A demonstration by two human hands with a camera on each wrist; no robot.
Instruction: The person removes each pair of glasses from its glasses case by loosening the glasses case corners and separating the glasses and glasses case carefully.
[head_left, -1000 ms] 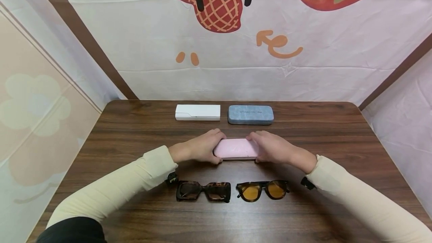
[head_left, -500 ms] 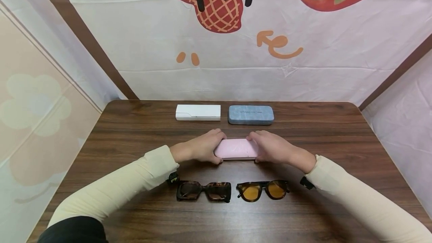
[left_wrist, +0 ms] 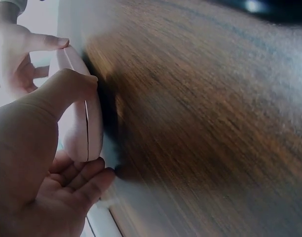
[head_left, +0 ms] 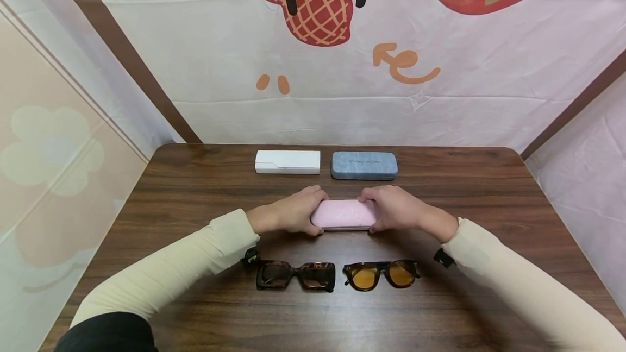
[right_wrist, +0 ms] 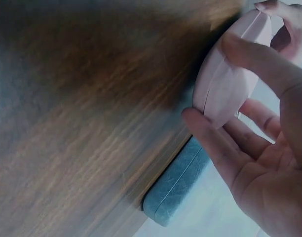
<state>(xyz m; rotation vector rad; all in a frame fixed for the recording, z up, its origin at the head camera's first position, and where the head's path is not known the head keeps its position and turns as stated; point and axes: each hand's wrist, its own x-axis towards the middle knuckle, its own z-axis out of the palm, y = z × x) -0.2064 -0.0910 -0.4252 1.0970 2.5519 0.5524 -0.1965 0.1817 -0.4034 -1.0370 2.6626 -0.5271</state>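
Note:
A pink glasses case [head_left: 342,214], its lid closed along a thin seam, lies lengthwise between both hands in the middle of the table. My left hand [head_left: 299,212] grips its left end, thumb at the near side and fingers round the far side. At the other end, my right hand [head_left: 395,208] holds it the same way. The left wrist view shows the left thumb on the case [left_wrist: 79,131] near the seam, with fingers curled at its end. In the right wrist view the right thumb presses the near side of the case [right_wrist: 225,84].
Behind the hands, a white case [head_left: 287,162] and a blue glasses case [head_left: 364,165] stand side by side near the table's back edge. Tortoiseshell sunglasses [head_left: 295,276] and dark-framed glasses with yellow lenses [head_left: 381,275] lie in front on the wooden table [head_left: 313,322].
Both hands keep their hold on the pink glasses case, which stays in place. The right hand and wrist shift very slightly; the other things have not moved.

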